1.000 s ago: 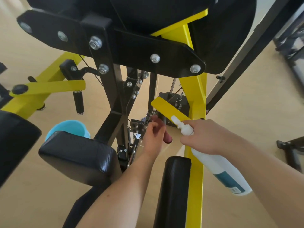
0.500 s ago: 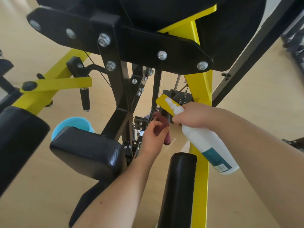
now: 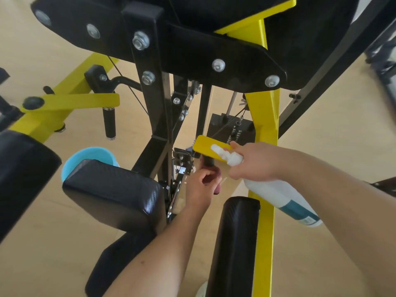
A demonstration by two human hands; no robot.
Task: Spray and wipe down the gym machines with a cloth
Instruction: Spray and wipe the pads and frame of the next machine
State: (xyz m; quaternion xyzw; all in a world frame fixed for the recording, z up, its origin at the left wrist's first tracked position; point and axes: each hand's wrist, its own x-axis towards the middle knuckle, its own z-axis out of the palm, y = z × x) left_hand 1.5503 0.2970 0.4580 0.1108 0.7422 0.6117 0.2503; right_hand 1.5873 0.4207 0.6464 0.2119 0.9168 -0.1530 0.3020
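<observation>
A yellow and black gym machine (image 3: 263, 116) fills the view. My left hand (image 3: 202, 185) grips a dark red cloth (image 3: 215, 185) wrapped round the short black handle under a yellow lever (image 3: 205, 146). My right hand (image 3: 255, 160) holds a white spray bottle (image 3: 280, 198) with a teal label, its white nozzle lying over the yellow lever and pointing left.
A light blue bucket (image 3: 90, 156) stands on the wooden floor behind a black arm pad (image 3: 113, 191). A second black pad (image 3: 234, 243) runs beside the yellow post. Another handle (image 3: 109, 123) hangs at the left. More equipment sits at the right edge.
My right hand has lifted the spray bottle up to the yellow lever. My left hand has closed the cloth round the handle under it and slid down along it.
</observation>
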